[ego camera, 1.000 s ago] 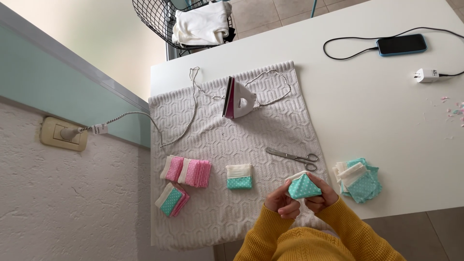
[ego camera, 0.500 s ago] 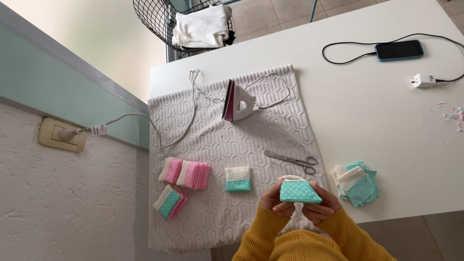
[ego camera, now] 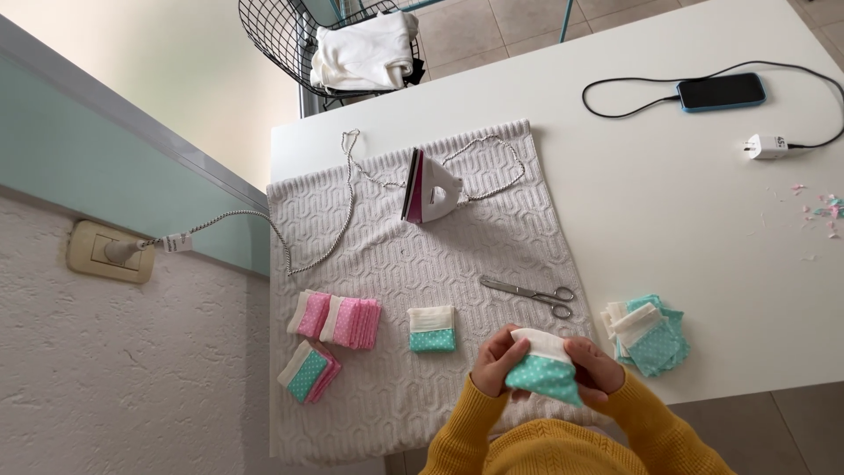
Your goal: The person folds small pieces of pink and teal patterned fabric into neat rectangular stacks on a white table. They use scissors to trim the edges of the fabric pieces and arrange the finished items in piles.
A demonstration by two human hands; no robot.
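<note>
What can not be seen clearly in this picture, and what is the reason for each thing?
- Head view: the lower part of the teal dotted pouch is covered by the left hand and right hand.
- The contents of the wire basket are cut off by the top edge.
- The scraps near the right edge are too small to identify.

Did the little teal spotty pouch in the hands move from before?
Yes. The teal polka-dot pouch has dropped lower and turned flatter, a little farther below the scissors, held by the left hand and right hand.
</note>
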